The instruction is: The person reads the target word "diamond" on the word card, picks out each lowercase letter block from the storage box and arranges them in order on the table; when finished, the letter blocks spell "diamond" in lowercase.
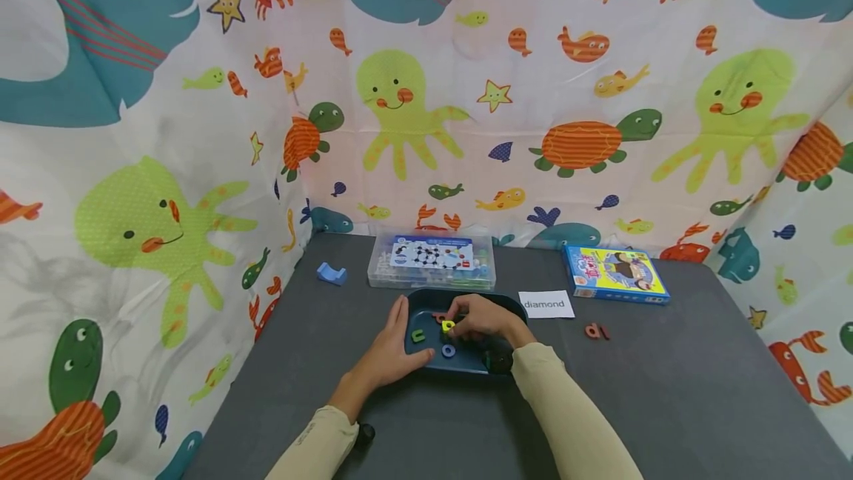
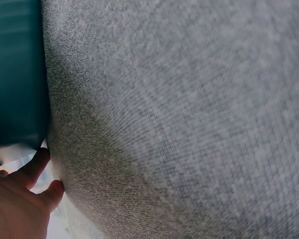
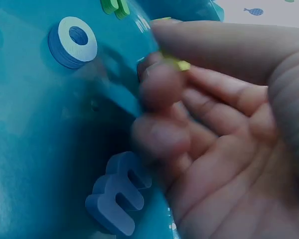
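Note:
The left hand [image 1: 393, 350] rests against the left side of a dark teal tray [image 1: 466, 371], fingers straight along its wall and thumb over the front corner. In the left wrist view its fingertips touch the grey tabletop beside the tray. Over the tray, the right hand [image 1: 481, 315] pinches a yellow letter [image 1: 448, 326] between thumb and fingers; which letter cannot be told. Inside the tray lie a green letter [image 1: 417, 335], a blue letter o [image 3: 79, 42], a red letter [image 1: 438, 316] and a bluish letter m [image 3: 119, 194], the last below the right hand.
Behind the tray stands a clear plastic case [image 1: 432, 280]. A card reading "diamond" [image 1: 546, 305] lies right of the tray, near orange-red letters [image 1: 592, 331] and a blue and yellow box [image 1: 616, 274]. Further left sits a light blue piece [image 1: 332, 274]. Patterned curtains enclose the table.

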`<action>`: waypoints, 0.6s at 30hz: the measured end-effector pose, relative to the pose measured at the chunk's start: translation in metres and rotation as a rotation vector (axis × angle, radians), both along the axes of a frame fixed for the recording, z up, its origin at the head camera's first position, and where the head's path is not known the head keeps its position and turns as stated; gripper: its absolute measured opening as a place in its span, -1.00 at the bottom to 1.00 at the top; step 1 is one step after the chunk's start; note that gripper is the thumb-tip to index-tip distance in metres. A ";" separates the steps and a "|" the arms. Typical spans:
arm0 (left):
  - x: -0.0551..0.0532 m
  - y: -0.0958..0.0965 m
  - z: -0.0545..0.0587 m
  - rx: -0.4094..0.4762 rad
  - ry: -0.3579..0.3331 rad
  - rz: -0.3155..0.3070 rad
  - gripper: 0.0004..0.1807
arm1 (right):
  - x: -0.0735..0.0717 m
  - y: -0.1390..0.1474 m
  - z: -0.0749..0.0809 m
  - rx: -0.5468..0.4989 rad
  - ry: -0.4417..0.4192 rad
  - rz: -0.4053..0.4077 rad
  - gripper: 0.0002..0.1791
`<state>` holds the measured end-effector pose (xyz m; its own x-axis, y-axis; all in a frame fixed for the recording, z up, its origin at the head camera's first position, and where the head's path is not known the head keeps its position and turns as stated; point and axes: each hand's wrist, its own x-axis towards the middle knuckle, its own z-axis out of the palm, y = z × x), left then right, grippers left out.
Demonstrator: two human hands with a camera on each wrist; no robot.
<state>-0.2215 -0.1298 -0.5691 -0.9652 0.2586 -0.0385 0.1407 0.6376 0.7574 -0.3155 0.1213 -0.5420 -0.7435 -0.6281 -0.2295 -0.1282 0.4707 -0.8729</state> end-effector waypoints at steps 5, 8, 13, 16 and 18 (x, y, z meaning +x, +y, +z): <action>-0.001 0.001 -0.001 -0.003 -0.005 0.003 0.27 | 0.003 0.002 0.002 -0.122 0.018 -0.068 -0.79; -0.001 0.002 -0.001 0.001 -0.004 0.005 0.27 | 0.004 0.004 0.003 -0.178 0.028 -0.107 -0.79; -0.002 0.000 -0.004 0.008 0.000 0.007 0.27 | 0.004 0.009 0.002 -0.249 0.045 -0.146 -0.77; -0.002 0.000 -0.005 0.002 0.000 0.008 0.27 | 0.005 0.014 0.001 -0.276 0.046 -0.152 -0.77; -0.002 0.000 -0.005 0.000 -0.001 0.010 0.27 | 0.006 0.017 0.001 -0.289 0.041 -0.159 -0.77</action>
